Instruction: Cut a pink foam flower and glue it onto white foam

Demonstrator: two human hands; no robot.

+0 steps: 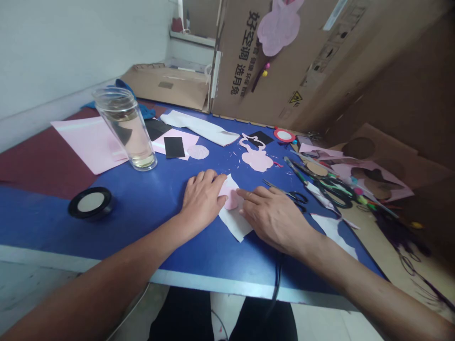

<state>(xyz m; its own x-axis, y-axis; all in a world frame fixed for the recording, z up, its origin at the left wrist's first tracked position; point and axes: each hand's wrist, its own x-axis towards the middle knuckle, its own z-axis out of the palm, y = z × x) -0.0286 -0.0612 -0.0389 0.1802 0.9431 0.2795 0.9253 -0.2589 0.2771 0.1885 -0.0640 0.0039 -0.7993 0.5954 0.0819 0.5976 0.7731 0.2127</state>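
In the head view, a small pink cut-out (pixel 231 200) lies on a piece of white paper (pixel 239 229) near the middle of the table. My left hand (pixel 204 192) rests on the left side of the paper, fingers laid down and thumb beside the pink cut-out. From the right, my right hand (pixel 273 215) reaches in, its index finger stretched out to the pink piece's edge and its thumb apart below. Small black scissors (pixel 296 196) lie just behind the right hand, partly hidden by it. A pink cloud-shaped cut-out (pixel 258 161) lies farther back.
A glass of pale liquid (pixel 130 132) and a round black container (pixel 90 203) stand at left. Pink sheets (pixel 88 142), a black rectangle (pixel 174 147) and a white strip (pixel 202 127) lie behind. Tools, including green-handled scissors (pixel 336 194), crowd the right. Cardboard (pixel 277 94) walls the back.
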